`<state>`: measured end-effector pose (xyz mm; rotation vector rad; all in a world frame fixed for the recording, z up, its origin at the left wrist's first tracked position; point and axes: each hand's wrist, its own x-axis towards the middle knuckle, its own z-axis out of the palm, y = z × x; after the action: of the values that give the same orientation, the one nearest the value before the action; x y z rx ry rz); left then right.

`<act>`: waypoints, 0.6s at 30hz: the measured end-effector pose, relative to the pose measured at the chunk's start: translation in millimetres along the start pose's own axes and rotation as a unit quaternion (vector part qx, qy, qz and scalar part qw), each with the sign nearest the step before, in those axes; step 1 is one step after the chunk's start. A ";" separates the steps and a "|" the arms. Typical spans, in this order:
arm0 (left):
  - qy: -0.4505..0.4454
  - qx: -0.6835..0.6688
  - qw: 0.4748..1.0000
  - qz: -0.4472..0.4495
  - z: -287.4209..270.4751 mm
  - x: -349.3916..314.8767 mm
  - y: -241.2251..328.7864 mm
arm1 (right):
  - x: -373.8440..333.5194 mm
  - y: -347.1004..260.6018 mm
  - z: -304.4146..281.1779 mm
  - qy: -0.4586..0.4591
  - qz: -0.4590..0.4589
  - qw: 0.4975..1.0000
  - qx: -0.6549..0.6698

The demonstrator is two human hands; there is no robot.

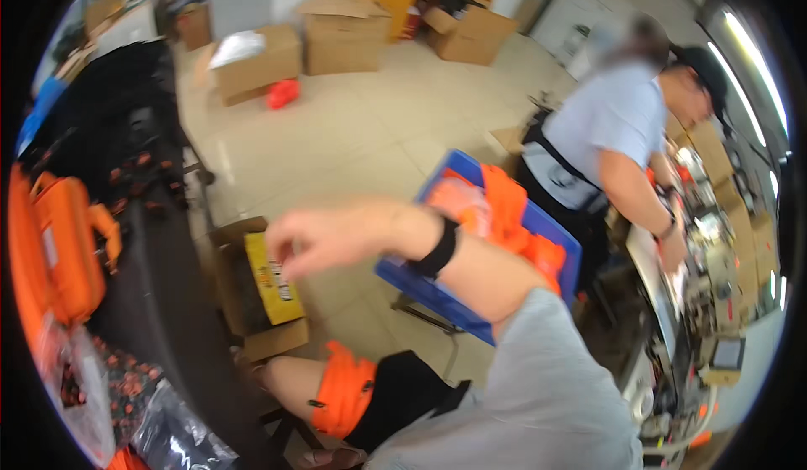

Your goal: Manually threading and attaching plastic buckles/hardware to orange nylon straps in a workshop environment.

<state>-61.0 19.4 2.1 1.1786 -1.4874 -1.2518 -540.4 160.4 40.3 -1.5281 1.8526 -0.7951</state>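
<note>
My right hand (313,241) reaches out to the left at mid-height, blurred by motion. Its fingers are loosely bent and apart, and no object shows between them. A black band (440,247) circles the wrist. Behind the fingertips is a yellow printed packet (276,289), standing in an open cardboard box (225,272) on the floor. An orange strap-like bundle (346,390) lies around my thigh, below the arm. Under and beyond the forearm sits a blue crate (479,323) with orange fabric pieces (504,197) inside. My left hand is out of view.
On the left, a dark table (181,302) bears orange pouches (71,247), clear plastic bags (168,428) and small orange-black parts. A co-worker (618,125) leans over a workbench at right. Cardboard boxes (345,37) stand at the back, near a red bag (283,93).
</note>
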 end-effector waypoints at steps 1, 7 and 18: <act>0.007 -0.041 0.999 -0.030 -5.6 5.0 -2.6 | 17.8 -15.6 -27.6 0.001 -0.008 1.000 -0.023; 0.010 -0.198 0.975 -0.101 -1.4 19.6 -13.2 | 107.4 -93.8 -81.9 0.154 -0.148 0.953 0.215; -0.034 -0.240 0.970 -0.037 -13.0 17.6 -35.2 | 120.8 -167.0 -65.7 -0.053 -0.079 0.995 0.022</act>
<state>-47.1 -2.5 -30.3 0.8783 -1.1034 -1.6048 -505.3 19.9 201.0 -1.6725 1.6429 -0.8043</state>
